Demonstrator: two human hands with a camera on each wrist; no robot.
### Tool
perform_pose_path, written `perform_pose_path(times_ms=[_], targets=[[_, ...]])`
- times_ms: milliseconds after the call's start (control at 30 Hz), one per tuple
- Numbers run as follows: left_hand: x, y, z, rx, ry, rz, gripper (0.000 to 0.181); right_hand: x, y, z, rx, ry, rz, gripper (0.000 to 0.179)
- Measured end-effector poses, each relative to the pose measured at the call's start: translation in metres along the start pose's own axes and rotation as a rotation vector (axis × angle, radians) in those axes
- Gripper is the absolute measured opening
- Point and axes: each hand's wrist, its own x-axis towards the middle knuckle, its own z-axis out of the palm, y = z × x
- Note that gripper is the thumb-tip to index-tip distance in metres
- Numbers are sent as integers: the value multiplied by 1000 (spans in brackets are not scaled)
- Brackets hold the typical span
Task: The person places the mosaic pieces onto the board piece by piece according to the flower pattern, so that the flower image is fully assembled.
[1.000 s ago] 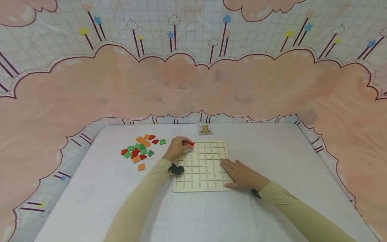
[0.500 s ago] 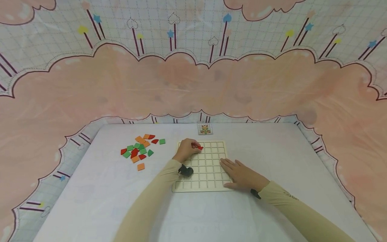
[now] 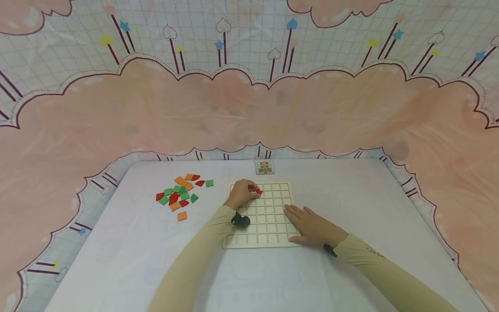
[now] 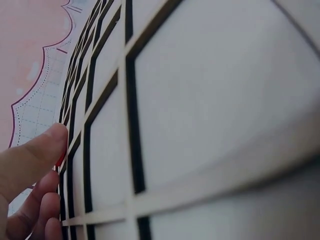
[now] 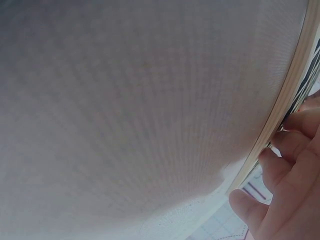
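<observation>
A pale wooden grid board (image 3: 262, 215) lies on the white table, divided into square cells by thin raised strips. Over its upper part, my left hand (image 3: 242, 193) pinches a small red tile (image 3: 259, 192) between thumb and fingers, close over a cell in the second row. In the left wrist view only a sliver of the red tile (image 4: 59, 161) shows beside the thumb. My right hand (image 3: 313, 225) rests on the board's right edge with fingers straight. The right wrist view has those fingertips at the wooden rim (image 5: 272, 122).
Left of the board lies a loose pile of orange, green and red tiles (image 3: 183, 195), some square, some with a curved side. A small card (image 3: 264, 167) with a coloured grid pattern sits behind the board. Patterned cloth (image 3: 249, 112) hangs behind the table.
My left hand has carried the red tile rightward and slightly nearer from the board's upper left, then barely moved in the last half second. The right hand stays put.
</observation>
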Motion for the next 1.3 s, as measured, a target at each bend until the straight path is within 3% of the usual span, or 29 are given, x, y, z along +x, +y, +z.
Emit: perform_pose_path(times_ms=[200, 467, 800, 1067, 1300], targets=[[1, -4, 2, 8, -2, 21, 15, -1, 2, 2, -16, 4, 4, 86], [1, -6, 0, -55, -20, 6, 18, -1, 1, 2, -8, 12, -4, 85], [4, -28, -11, -129, -106, 60, 27, -1, 1, 1, -8, 18, -6, 85], [-6, -38, -44, -233, -104, -1, 35, -1, -1, 1, -6, 15, -9, 84], [-17, -60, -90, -229, -12, -40, 39, -2, -1, 1, -6, 25, -15, 84]])
